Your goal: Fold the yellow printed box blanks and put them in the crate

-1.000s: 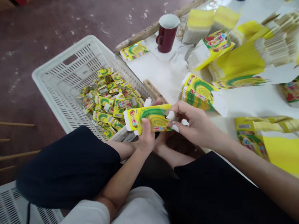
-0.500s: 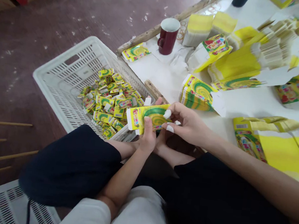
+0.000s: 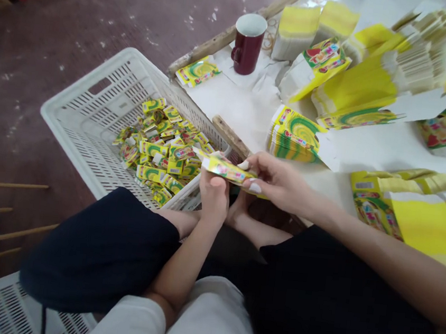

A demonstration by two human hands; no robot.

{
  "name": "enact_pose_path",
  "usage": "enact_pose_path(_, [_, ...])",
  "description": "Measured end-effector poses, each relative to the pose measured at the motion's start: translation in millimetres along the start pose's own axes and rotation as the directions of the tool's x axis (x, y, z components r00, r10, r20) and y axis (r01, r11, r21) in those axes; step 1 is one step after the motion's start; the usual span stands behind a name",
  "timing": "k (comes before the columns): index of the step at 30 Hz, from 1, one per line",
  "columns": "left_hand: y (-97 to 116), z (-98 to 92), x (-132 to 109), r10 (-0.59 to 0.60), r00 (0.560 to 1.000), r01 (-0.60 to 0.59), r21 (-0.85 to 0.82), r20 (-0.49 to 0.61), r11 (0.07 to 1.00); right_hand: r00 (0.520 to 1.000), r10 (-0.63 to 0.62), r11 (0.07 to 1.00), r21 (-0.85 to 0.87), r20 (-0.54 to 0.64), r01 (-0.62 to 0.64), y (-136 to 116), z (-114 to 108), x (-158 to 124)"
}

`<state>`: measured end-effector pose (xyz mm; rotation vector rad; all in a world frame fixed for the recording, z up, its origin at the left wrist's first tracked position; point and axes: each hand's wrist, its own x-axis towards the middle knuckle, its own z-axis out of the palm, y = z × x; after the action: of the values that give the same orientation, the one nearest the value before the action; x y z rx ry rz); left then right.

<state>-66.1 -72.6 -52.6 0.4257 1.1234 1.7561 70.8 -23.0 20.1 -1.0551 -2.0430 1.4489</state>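
A small yellow and green printed carton [image 3: 225, 169] lies between my two hands, its narrow printed side turned up toward me and a flap sticking out at the left end. My left hand [image 3: 215, 197] grips it from below, with the thumb at the near side and the other fingers hidden. The right end is pinched by my right hand [image 3: 279, 182], whose thumb and forefinger have white coverings on the tips. Just left of my hands stands a white slatted plastic crate [image 3: 88, 115] holding many small filled-out yellow cartons [image 3: 161, 150].
On the white table [image 3: 234, 99] at the right are a stack of flat cartons [image 3: 296, 135], a dark red mug [image 3: 248, 47] and larger piles of yellow cartons [image 3: 358, 91]. A wooden strip [image 3: 230, 136] edges the table. Thin wooden sticks [image 3: 8, 235] show at the left.
The carton has tipped from its broad face to its narrow side. My left thumb has slid lower off the broad face, and the view has shifted slightly.
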Motion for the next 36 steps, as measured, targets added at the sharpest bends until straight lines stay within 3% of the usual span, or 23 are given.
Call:
enact_pose_path(6, [14.2,-0.5,5.4,0.097,0.995,-0.097,0.102,0.008,0.990,0.983,-0.161,0.938,-0.322,-0.092,0.124,-4.9,-26.8,-3.2])
enact_pose_path(9, [33.6,-6.4,11.8,0.293,0.955,-0.298,0.130,0.053,0.946,0.948,-0.279,0.821,-0.549,-0.151,0.155,-7.1,-37.0,-6.0])
enact_pose_path(11, [45.4,-12.4,15.0,0.398,0.891,-0.442,0.219,0.217,0.870,0.939,-0.333,0.705,-0.683,-0.085,0.189,-10.5,-40.8,-8.7])
enact_pose_path(12, [49.5,-14.8,15.4,0.385,0.860,-0.484,0.292,0.336,0.825,0.938,-0.345,0.654,-0.720,-0.013,0.230,-12.6,-41.0,-10.1])
enact_pose_path(14, [52.0,-16.9,13.2,0.213,0.805,-0.501,0.441,0.554,0.745,0.924,-0.358,0.600,-0.725,0.136,0.339,-16.4,-38.0,-12.9])
enact_pose_path(15, [50.4,-16.5,11.0,0.104,0.785,-0.484,0.500,0.611,0.718,0.913,-0.372,0.595,-0.711,0.168,0.373,-17.6,-35.4,-13.9])
enact_pose_path(17, [43.1,-13.8,5.3,-0.019,0.784,-0.443,0.581,0.620,0.683,0.896,-0.439,0.617,-0.702,0.067,0.355,-17.4,-29.6,-14.9])
enact_pose_path(19, [34.0,-10.8,0.0,0.020,0.824,-0.438,0.613,0.566,0.658,0.861,-0.477,0.705,-0.662,-0.175,0.256,-14.0,-24.7,-13.9])
enact_pose_path(21, [26.2,-9.1,-4.1,0.108,0.850,-0.462,0.629,0.516,0.625,0.849,-0.398,0.851,-0.484,-0.347,0.201,-8.5,-20.4,-11.1])
enact_pose_path(22, [23.1,-8.9,-5.6,0.134,0.851,-0.474,0.635,0.507,0.609,0.886,-0.313,0.919,-0.343,-0.343,0.191,-5.5,-18.0,-9.3])
enact_pose_path(24, [18.4,-9.4,-7.9,0.156,0.845,-0.498,0.645,0.512,0.580,0.970,-0.133,0.991,-0.057,-0.202,0.124,0.1,-12.5,-6.0])
enact_pose_path(27, [13.8,-10.7,-9.2,0.177,0.798,-0.570,0.628,0.576,0.530,1.000,-0.002,0.991,0.136,-0.014,0.004,5.1,-6.0,-3.0])
enact_pose_path(29, [12.6,-11.0,-8.5,0.193,0.759,-0.619,0.596,0.622,0.512,1.000,-0.020,0.987,0.159,0.005,0.019,5.9,-5.7,-2.4])
enact_pose_path(31, [12.5,-11.0,-7.0,0.183,0.747,-0.625,0.582,0.639,0.520,0.996,-0.080,0.987,0.144,0.026,0.076,5.1,-8.2,-2.7])
enact_pose_path(36, [8.7,-11.0,-5.1,0.019,0.825,-0.463,0.657,0.564,0.595,0.973,-0.221,0.959,-0.166,0.070,0.230,2.6,-10.4,-5.4])
